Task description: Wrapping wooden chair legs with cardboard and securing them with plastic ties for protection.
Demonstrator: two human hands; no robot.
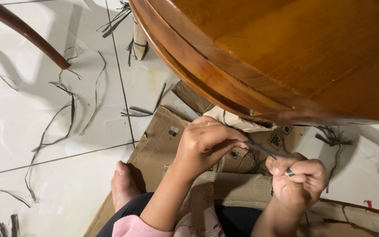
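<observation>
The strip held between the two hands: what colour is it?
Dark grey strip, seen in the head view.

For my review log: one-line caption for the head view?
Seated on cardboard, left hand and right hand pull a dark strip taut beneath a wooden table.

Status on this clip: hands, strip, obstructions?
Left hand and right hand both pinch one dark strip, stretched between them. Wooden table edge close above.

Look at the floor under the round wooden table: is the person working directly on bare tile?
No: the person's foot and both hands rest over flattened cardboard spread across the white tiled floor.
</observation>
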